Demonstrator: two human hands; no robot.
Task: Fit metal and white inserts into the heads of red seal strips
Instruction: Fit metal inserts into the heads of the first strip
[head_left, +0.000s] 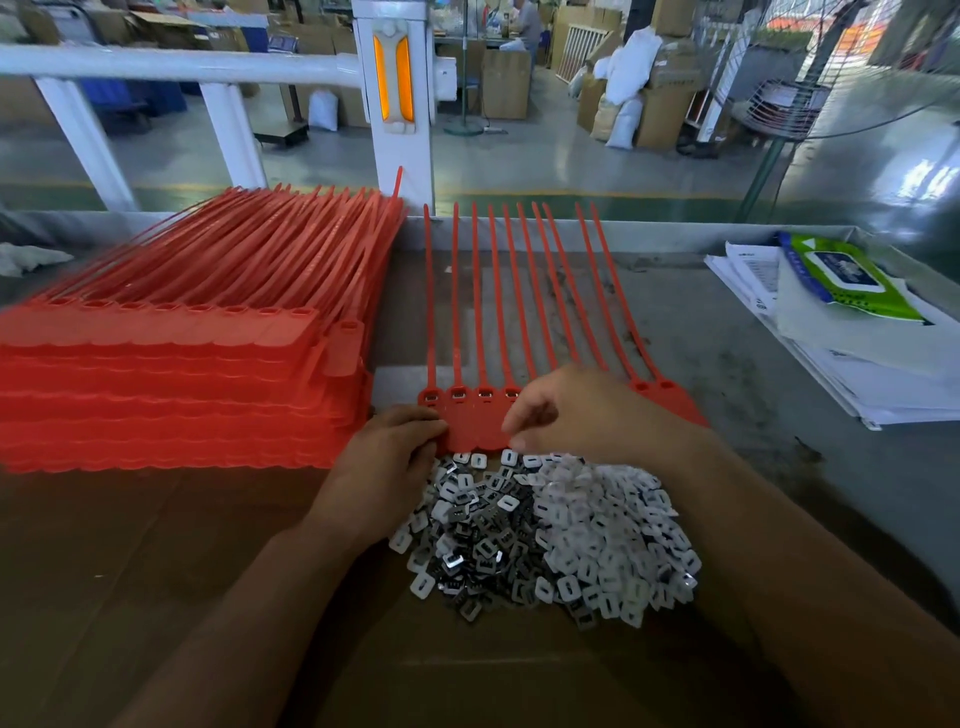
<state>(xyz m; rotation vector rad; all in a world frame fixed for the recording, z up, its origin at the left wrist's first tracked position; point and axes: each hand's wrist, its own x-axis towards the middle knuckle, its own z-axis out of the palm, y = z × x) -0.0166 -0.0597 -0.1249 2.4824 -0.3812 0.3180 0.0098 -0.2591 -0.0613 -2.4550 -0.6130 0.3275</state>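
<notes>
A joined row of red seal strips (470, 423) lies flat in front of me, tails pointing away. The leftmost heads (458, 395) show metal inserts in their slots. My left hand (387, 457) holds the row's near left edge, fingers curled onto the red tag. My right hand (576, 410) hovers over the middle heads with fingers curled down; whether it pinches an insert is hidden. Just below lies a mixed heap: metal inserts (478, 540) on the left, white inserts (608, 530) on the right.
A tall stack of red seal strip sheets (171, 374) fills the left of the bench. Papers (878, 374) and a green wipes pack (841, 278) lie at the right. A white railing (182, 65) runs behind the bench. Brown cardboard (156, 571) covers the near surface.
</notes>
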